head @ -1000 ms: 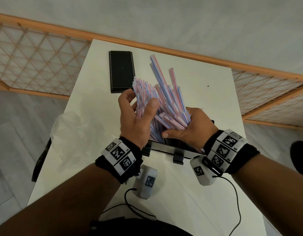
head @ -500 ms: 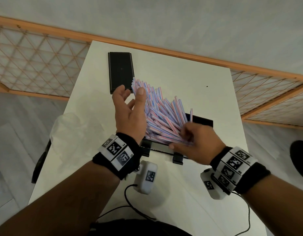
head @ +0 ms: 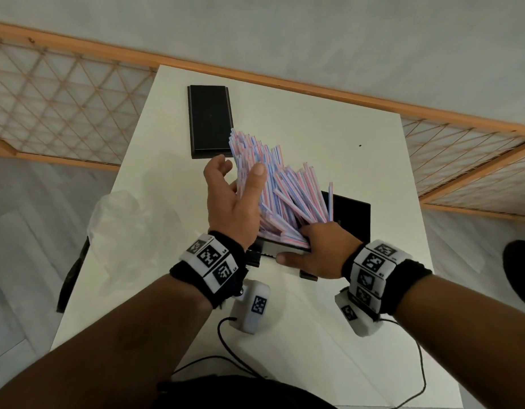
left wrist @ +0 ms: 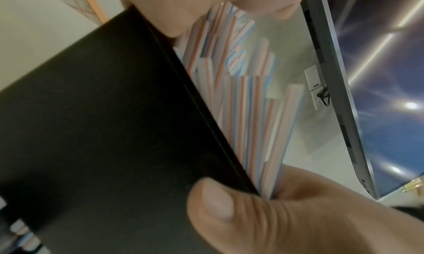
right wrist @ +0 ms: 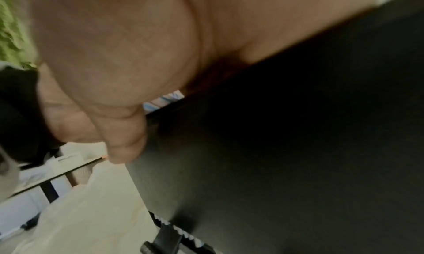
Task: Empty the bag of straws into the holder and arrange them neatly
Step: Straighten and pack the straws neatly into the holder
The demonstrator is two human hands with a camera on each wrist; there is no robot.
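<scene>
A thick bundle of pink, blue and white straws stands in the black box holder, leaning back and to the left. My left hand holds the bundle's left side, thumb flat on its front and fingers curled behind. My right hand grips the holder's near wall, thumb outside and fingers curled over the rim against the straws' lower ends. In the left wrist view the straws rise behind the holder wall. The right wrist view is mostly palm and holder.
The empty clear plastic bag lies on the left of the white table. The holder's flat black lid lies behind the straws. Sensor cables trail at the near edge. A wooden lattice rail runs behind the table.
My right hand has let go of the straws and dropped to the holder's near wall. The bundle has sunk into the holder and leans left. My left hand has slid up along it.
</scene>
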